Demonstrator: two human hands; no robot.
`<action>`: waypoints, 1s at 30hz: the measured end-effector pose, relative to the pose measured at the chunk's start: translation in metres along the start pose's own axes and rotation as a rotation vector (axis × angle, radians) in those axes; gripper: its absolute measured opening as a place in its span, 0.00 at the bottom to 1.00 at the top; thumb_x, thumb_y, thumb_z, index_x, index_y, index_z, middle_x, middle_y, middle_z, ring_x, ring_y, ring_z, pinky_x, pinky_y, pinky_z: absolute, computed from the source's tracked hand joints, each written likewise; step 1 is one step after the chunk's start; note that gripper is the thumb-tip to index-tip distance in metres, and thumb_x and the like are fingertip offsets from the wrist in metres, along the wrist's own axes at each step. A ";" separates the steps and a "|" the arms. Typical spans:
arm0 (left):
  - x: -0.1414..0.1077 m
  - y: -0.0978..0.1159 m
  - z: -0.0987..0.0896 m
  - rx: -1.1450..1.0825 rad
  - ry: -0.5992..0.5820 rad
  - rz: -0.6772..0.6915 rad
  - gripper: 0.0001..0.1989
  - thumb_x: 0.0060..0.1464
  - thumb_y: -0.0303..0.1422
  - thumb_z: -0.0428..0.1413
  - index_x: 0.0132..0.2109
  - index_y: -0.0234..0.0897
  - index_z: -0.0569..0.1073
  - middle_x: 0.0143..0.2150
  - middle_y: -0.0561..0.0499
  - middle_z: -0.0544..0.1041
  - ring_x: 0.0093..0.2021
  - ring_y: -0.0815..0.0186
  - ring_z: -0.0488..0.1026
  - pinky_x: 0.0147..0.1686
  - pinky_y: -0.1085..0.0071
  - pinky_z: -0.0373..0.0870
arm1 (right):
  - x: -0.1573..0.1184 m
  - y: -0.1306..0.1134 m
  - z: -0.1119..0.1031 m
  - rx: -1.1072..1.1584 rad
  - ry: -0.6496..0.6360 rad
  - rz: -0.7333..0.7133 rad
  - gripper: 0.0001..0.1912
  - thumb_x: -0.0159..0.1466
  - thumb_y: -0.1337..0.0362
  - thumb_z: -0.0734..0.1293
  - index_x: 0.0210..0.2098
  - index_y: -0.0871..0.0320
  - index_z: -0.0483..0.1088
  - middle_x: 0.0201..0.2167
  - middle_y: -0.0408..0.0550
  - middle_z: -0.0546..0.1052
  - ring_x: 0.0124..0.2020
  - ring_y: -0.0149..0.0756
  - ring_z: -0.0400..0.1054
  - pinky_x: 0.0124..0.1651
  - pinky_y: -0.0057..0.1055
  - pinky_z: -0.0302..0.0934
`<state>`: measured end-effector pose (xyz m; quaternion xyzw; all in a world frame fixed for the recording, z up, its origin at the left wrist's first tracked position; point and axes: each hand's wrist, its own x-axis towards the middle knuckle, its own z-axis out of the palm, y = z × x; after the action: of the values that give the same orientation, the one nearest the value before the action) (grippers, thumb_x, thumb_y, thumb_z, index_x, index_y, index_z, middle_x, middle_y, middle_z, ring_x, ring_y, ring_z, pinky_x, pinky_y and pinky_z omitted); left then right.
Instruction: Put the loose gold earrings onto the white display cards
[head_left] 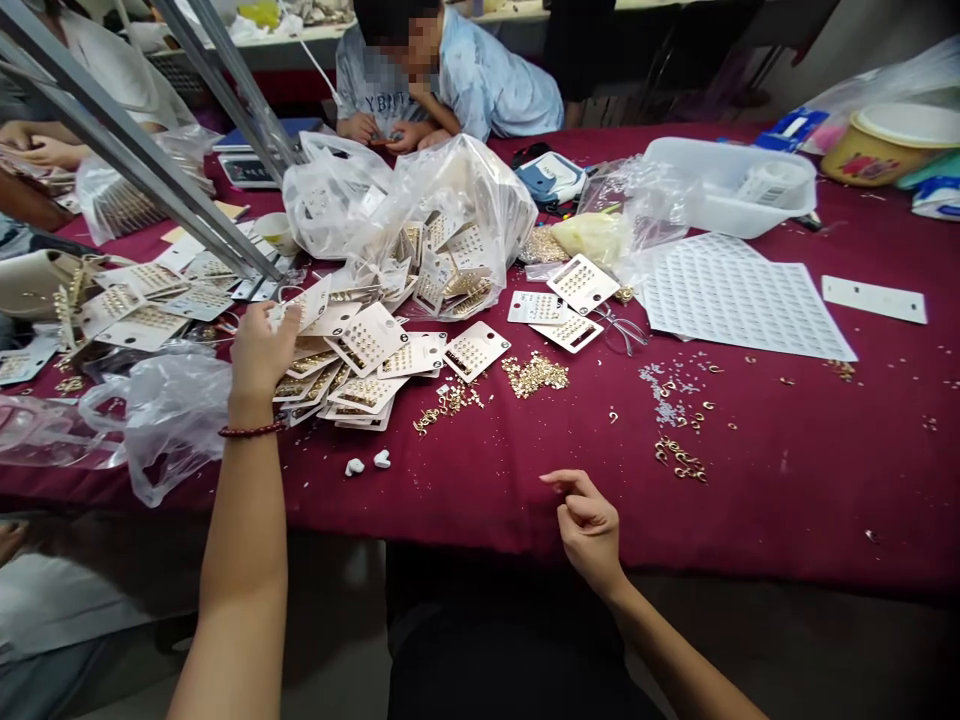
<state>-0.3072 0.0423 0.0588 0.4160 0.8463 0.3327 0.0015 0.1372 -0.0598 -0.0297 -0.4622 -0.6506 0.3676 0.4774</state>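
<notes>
My left hand [262, 350], with a dark red bead bracelet at the wrist, is closed on an earring card [311, 303] at the left end of a heap. Beneath and beside it, cards lie stacked unevenly, each bearing rows of small gold pieces; one card [367, 340] tilts on top. Over the table's near edge is my right hand [590, 525], its index finger reaching out, bent and apart from the thumb, the other fingers curled. Nothing shows in it. Beyond it lie small gold pieces [536, 375] and gold hooks [681, 460].
Clear plastic bags [469, 210] with more cards stand behind the heap. A metal frame [225, 190] slants down at left. White earbuds [367, 463] lie near the front. To the right are printed sheets [735, 295], glasses [624, 330] and a plastic tub [727, 190]. People sit opposite.
</notes>
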 end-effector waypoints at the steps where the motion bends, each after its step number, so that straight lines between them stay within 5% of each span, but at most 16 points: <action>1: 0.000 0.001 -0.001 -0.007 0.015 0.008 0.17 0.58 0.43 0.54 0.48 0.35 0.68 0.55 0.43 0.74 0.56 0.50 0.69 0.59 0.47 0.62 | 0.000 -0.001 0.000 0.025 0.007 0.015 0.19 0.56 0.76 0.58 0.14 0.58 0.47 0.32 0.48 0.77 0.29 0.31 0.66 0.30 0.30 0.61; 4: -0.002 0.016 -0.006 -0.031 0.103 0.110 0.16 0.55 0.36 0.57 0.49 0.37 0.69 0.55 0.45 0.74 0.56 0.53 0.69 0.61 0.52 0.63 | -0.001 -0.002 0.000 0.077 0.037 0.039 0.18 0.56 0.77 0.58 0.15 0.58 0.47 0.28 0.46 0.76 0.24 0.28 0.64 0.24 0.27 0.56; 8: -0.013 0.064 -0.007 -0.167 0.197 0.439 0.18 0.53 0.31 0.58 0.51 0.35 0.70 0.52 0.43 0.74 0.52 0.56 0.72 0.55 0.57 0.69 | -0.002 -0.003 0.001 0.107 0.069 0.060 0.18 0.56 0.76 0.59 0.14 0.59 0.48 0.27 0.46 0.76 0.23 0.27 0.64 0.24 0.27 0.55; 11: -0.016 0.108 0.012 -0.170 -0.049 0.562 0.19 0.55 0.34 0.58 0.53 0.32 0.69 0.53 0.39 0.72 0.51 0.54 0.72 0.53 0.55 0.71 | -0.002 -0.002 0.001 0.121 0.104 0.064 0.18 0.55 0.76 0.59 0.14 0.58 0.49 0.26 0.46 0.75 0.23 0.28 0.64 0.25 0.27 0.56; 16: 0.002 0.156 0.078 -0.122 -0.460 0.541 0.27 0.51 0.32 0.60 0.57 0.32 0.67 0.58 0.36 0.71 0.57 0.50 0.69 0.56 0.52 0.67 | -0.003 0.000 0.001 0.129 0.136 0.065 0.18 0.55 0.76 0.59 0.14 0.58 0.51 0.25 0.46 0.73 0.24 0.29 0.64 0.25 0.29 0.56; 19: 0.014 0.165 0.113 -0.183 -0.551 0.532 0.26 0.46 0.30 0.64 0.53 0.31 0.70 0.52 0.38 0.75 0.51 0.53 0.73 0.52 0.56 0.70 | -0.003 0.001 0.000 0.132 0.150 0.060 0.18 0.55 0.76 0.59 0.13 0.57 0.51 0.25 0.46 0.73 0.24 0.29 0.64 0.25 0.29 0.56; 22: 0.021 0.166 0.127 -0.201 -0.473 0.507 0.05 0.49 0.29 0.60 0.35 0.33 0.75 0.39 0.43 0.79 0.43 0.57 0.75 0.50 0.57 0.69 | -0.001 0.000 0.000 0.135 0.144 0.056 0.18 0.55 0.77 0.59 0.14 0.57 0.51 0.25 0.46 0.73 0.24 0.30 0.65 0.25 0.28 0.57; 26: 0.033 0.157 0.117 -0.278 -0.325 0.426 0.05 0.54 0.30 0.54 0.37 0.34 0.73 0.42 0.43 0.78 0.43 0.60 0.75 0.48 0.60 0.71 | 0.000 -0.002 0.000 0.135 0.120 0.055 0.18 0.55 0.76 0.59 0.14 0.57 0.51 0.25 0.45 0.74 0.24 0.29 0.66 0.26 0.28 0.57; 30: 0.041 0.142 0.092 -0.650 -0.238 0.143 0.09 0.57 0.33 0.52 0.44 0.37 0.70 0.46 0.43 0.78 0.41 0.61 0.78 0.43 0.62 0.75 | 0.001 -0.003 0.000 0.152 0.099 0.062 0.18 0.54 0.76 0.60 0.14 0.57 0.49 0.24 0.45 0.74 0.25 0.29 0.66 0.26 0.27 0.57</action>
<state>-0.2082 0.1843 0.0780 0.4876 0.6588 0.5334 0.2091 0.1366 -0.0593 -0.0269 -0.4621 -0.5819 0.4074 0.5309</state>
